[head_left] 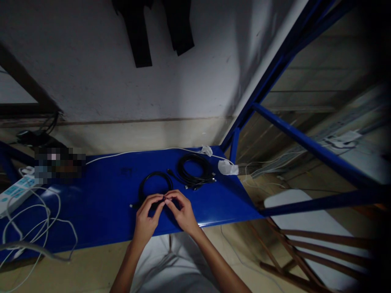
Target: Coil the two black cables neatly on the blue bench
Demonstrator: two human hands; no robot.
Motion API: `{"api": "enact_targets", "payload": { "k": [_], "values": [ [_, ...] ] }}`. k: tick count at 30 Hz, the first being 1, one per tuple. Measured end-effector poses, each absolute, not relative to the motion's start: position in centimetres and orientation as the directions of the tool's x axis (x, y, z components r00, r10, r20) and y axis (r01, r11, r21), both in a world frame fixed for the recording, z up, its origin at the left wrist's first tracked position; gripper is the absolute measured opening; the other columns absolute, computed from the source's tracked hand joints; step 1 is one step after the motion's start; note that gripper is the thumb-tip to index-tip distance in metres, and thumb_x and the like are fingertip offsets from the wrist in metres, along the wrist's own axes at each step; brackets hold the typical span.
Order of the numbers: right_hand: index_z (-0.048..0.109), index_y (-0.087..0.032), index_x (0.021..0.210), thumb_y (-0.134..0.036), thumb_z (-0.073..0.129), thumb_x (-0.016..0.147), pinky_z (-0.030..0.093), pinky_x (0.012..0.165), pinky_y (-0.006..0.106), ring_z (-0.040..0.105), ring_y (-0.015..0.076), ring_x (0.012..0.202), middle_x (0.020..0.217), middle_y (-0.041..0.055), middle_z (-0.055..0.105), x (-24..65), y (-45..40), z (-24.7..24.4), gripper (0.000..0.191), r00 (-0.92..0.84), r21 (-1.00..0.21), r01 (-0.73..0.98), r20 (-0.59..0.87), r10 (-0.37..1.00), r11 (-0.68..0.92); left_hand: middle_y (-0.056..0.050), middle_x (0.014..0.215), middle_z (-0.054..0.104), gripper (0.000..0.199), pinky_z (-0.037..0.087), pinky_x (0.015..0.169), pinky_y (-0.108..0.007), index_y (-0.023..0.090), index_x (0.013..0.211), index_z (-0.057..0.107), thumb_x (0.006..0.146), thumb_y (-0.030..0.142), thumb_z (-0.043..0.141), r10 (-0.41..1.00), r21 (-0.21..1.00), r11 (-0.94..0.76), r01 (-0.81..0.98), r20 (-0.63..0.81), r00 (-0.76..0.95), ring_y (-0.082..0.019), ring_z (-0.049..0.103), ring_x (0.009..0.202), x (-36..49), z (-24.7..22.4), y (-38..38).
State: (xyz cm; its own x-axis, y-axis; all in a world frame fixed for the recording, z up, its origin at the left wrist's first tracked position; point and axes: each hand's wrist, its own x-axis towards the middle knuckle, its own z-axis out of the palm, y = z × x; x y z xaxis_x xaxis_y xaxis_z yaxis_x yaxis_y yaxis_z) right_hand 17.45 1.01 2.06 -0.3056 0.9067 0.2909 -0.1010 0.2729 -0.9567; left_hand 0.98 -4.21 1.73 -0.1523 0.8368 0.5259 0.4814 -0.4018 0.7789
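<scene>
A black cable (156, 174) lies coiled in a loop on the blue table (104, 211). Its light-tipped plug (132, 206) pokes out to the left. My left hand (147, 215) pinches a thin dark part at the near side of this loop, thumb against fingertips. Right beside it, my right hand (182, 209) pinches at the same spot, and the two sets of fingertips almost touch. The fingers hide exactly which piece of the cable is gripped. Behind my right hand lies a thicker bundle of coiled black cables (194, 169) with several plugs showing.
A white power strip (16, 191) and tangled white cords (45, 219) occupy the table's left end. Crumpled white plastic (227, 167) lies at the back right. Blue frame bars (305, 154) rise on the right, near a wooden chair (320, 240). A wall stands behind.
</scene>
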Motion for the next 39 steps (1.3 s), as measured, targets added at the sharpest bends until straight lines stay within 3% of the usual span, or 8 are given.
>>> {"api": "enact_targets", "payload": {
  "k": [9,18,25,31,39],
  "values": [
    [0.07,-0.025,0.106,-0.037,0.073,0.102,0.056,0.101,0.038,0.07,0.0239,0.113,0.121,0.0091,0.074,17.3,1.1,1.7,0.012,-0.31,-0.961,-0.19,0.255,0.916,0.203,-0.009,0.115,0.072,0.012,0.058,0.101,-0.04,0.024,0.11,0.075,0.103,0.019,0.066,0.84,0.764,-0.369,0.529,0.518,-0.163,-0.023,0.071,0.112,0.9,1.8,-4.3],
    [0.079,-0.027,0.11,-0.039,0.082,0.096,0.058,0.091,0.035,0.071,0.0217,0.098,0.109,0.007,0.075,17.2,1.1,1.4,0.019,-0.351,-0.955,-0.17,0.288,0.891,0.242,-0.006,0.102,0.073,0.011,0.058,0.087,-0.032,0.023,0.112,0.071,0.104,0.024,0.065,0.848,0.796,-0.315,0.517,0.481,-0.225,-0.02,0.071,0.095,0.4,0.8,-4.0],
    [0.079,-0.026,0.101,-0.039,0.077,0.1,0.056,0.09,0.035,0.07,0.0213,0.096,0.102,0.0059,0.076,17.4,1.1,1.8,0.014,-0.358,-0.959,-0.111,0.285,0.889,0.262,-0.008,0.107,0.075,0.011,0.059,0.091,-0.035,0.023,0.111,0.072,0.103,0.028,0.066,0.851,0.795,-0.312,0.519,0.478,-0.22,-0.022,0.073,0.102,0.5,0.7,-3.8],
    [0.075,-0.025,0.104,-0.041,0.073,0.103,0.057,0.096,0.037,0.072,0.0219,0.101,0.108,0.0071,0.077,17.4,0.9,1.6,0.016,-0.408,-0.969,-0.121,0.245,0.879,0.214,-0.01,0.118,0.075,0.029,0.06,0.096,-0.037,0.024,0.134,0.068,0.106,0.027,0.062,0.866,0.808,-0.304,0.505,0.455,-0.208,-0.022,0.073,0.107,0.5,1.1,-3.9],
    [0.072,-0.025,0.105,-0.041,0.071,0.103,0.057,0.104,0.041,0.074,0.0243,0.113,0.117,0.0083,0.078,17.4,0.7,1.9,0.016,-0.41,-0.973,-0.179,0.208,0.888,0.146,-0.011,0.118,0.076,0.023,0.059,0.1,-0.04,0.024,0.124,0.073,0.108,0.028,0.058,0.853,0.809,-0.313,0.498,0.469,-0.226,-0.024,0.072,0.113,0.4,1.3,-3.8]
  ]
}}
